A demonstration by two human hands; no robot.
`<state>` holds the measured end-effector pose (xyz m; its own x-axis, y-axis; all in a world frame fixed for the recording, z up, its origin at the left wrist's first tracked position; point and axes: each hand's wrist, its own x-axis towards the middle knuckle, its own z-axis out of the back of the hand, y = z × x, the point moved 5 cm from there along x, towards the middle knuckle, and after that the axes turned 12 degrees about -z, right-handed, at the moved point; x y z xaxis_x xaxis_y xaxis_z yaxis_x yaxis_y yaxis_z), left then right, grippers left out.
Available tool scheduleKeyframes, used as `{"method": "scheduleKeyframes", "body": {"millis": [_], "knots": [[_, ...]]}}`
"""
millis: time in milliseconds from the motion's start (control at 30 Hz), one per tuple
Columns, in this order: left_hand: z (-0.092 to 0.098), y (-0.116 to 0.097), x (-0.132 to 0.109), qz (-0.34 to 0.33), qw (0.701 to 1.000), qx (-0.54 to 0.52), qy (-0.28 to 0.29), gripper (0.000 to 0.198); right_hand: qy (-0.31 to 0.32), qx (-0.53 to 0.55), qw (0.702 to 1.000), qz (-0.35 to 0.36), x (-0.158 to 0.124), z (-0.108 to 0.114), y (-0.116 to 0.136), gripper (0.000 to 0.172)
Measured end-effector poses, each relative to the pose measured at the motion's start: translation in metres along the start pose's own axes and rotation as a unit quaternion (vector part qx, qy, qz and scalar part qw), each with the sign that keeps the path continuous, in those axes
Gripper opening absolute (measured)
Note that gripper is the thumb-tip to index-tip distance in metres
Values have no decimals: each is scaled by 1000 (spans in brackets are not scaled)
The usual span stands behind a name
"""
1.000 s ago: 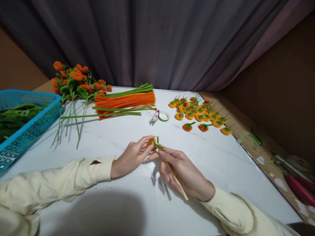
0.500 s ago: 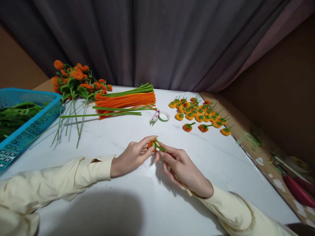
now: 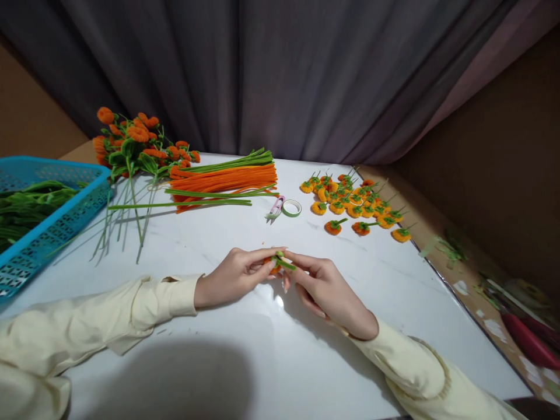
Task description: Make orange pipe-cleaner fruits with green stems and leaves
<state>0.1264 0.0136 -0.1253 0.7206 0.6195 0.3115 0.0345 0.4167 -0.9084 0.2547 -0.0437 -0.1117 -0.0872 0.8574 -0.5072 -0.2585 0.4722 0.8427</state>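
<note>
Between the thumb and fingers of my left hand (image 3: 240, 275) is a small orange pipe-cleaner fruit (image 3: 273, 268), mostly covered by the fingertips. On its top sits a green leafy cap with a short green pipe-cleaner stem (image 3: 286, 264) that sticks out to the right. The thumb and index finger of my right hand (image 3: 328, 291) are pinched on this green part. Both hands meet just above the white table (image 3: 210, 367). Similar finished pieces (image 3: 333, 226), orange and yellow with green tops, lie beyond my right hand.
Orange pipe cleaners (image 3: 223, 179) and green pipe cleaners (image 3: 240, 161) lie at the back, near a green tape roll (image 3: 291, 207) and a pink-handled cutter (image 3: 276, 206). Orange flowers (image 3: 137, 134) are heaped back left, beside a blue basket (image 3: 56, 233) of green leaves. A dark curtain hangs behind.
My right hand has shifted slightly up, its fingertips nearer the left ones. The fruit has turned a little in my fingers and less orange shows. A tiny orange speck shows on the table beyond.
</note>
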Motion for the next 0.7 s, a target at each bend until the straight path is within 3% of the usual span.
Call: {"method": "scheduleKeyframes", "body": {"millis": [233,400,500,600,700], "knots": [[-2,0,-1,-28,998,-62,-4,30,-72,-188,964,172,-1,1,6,23],[-1,0,-2,-52,998,-39,-12,20,-43,-166,972,157,-3,0,9,31],[0,0,1,-26,996,-79,-14,18,-44,-151,977,141,-3,1,9,32],[-1,3,2,26,989,-146,-18,20,-84,-185,965,168,-4,3,10,30],[1,4,1,37,988,-148,-30,18,-146,-220,943,205,-5,5,11,29]]}}
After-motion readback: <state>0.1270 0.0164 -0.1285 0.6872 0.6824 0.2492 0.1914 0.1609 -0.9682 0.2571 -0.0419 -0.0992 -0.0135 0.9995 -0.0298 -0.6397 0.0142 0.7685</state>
